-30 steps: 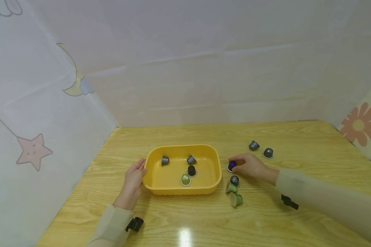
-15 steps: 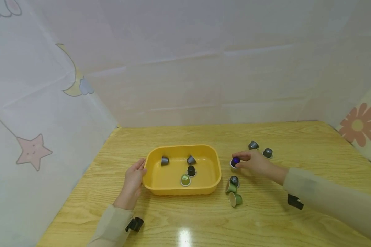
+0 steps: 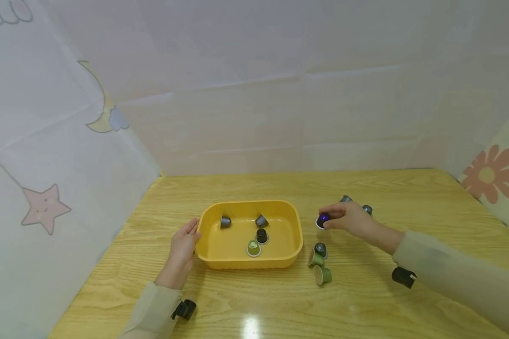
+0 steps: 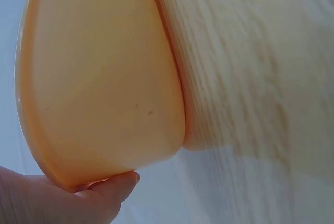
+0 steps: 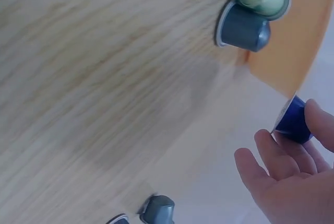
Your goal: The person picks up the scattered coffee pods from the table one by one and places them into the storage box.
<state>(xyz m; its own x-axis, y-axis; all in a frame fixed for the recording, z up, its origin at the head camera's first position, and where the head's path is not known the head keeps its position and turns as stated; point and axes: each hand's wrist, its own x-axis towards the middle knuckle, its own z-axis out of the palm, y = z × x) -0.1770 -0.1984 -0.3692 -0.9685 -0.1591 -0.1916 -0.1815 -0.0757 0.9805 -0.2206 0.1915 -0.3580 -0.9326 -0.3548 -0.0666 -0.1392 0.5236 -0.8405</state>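
Observation:
My left hand (image 3: 182, 247) grips the left rim of a yellow plastic tray (image 3: 246, 264); the left wrist view shows the thumb against the tray's end wall (image 4: 104, 88). Between thumb and fingertips, my right hand (image 3: 356, 223) pinches a dark blue coffee capsule (image 5: 294, 121), to the right of the tray. The right wrist view shows that capsule raised off the table. Inside the tray lie a black capsule (image 3: 261, 235), a yellow-green capsule (image 3: 253, 248) and two grey capsules, one at the left (image 3: 225, 222) and one at the back (image 3: 261, 221).
Right of the tray, a dark capsule (image 3: 320, 249) and two green capsules, the nearer one (image 3: 324, 275) on its side, stand in a close row on the wooden table (image 3: 254, 296). Two grey capsules, one partly visible (image 3: 367, 210), sit behind my right hand. Patterned sheets surround the table.
The right hand has lifted the blue capsule and shifted it slightly right and away from me. My left hand and the tray have stayed put.

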